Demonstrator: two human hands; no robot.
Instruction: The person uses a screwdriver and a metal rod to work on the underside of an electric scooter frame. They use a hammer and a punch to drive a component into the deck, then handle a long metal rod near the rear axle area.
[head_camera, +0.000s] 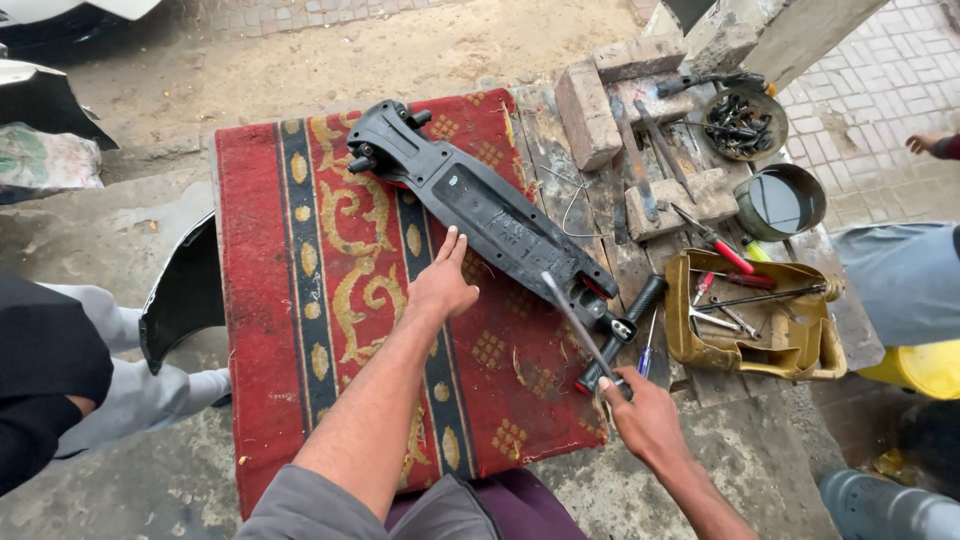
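left hand (440, 285) flat, released, pressing black plastic part (490, 215) at table centre on red rug (290, 300) | right hand (645, 415) clenched on metal rod (575, 325) near right edge | risk – rod may slip, part shifts

My left hand (442, 283) lay flat on the red patterned rug (290, 330), fingertips touching the edge of the long black plastic part (480, 205) that ran slantwise across it. My right hand (645, 420) gripped a thin metal rod (575, 325), its tip pointing up toward the part's near end. Just beside it lay a black-handled tool (625, 325). A cut yellow container (790, 340) held screwdrivers near the bricks (590, 115).
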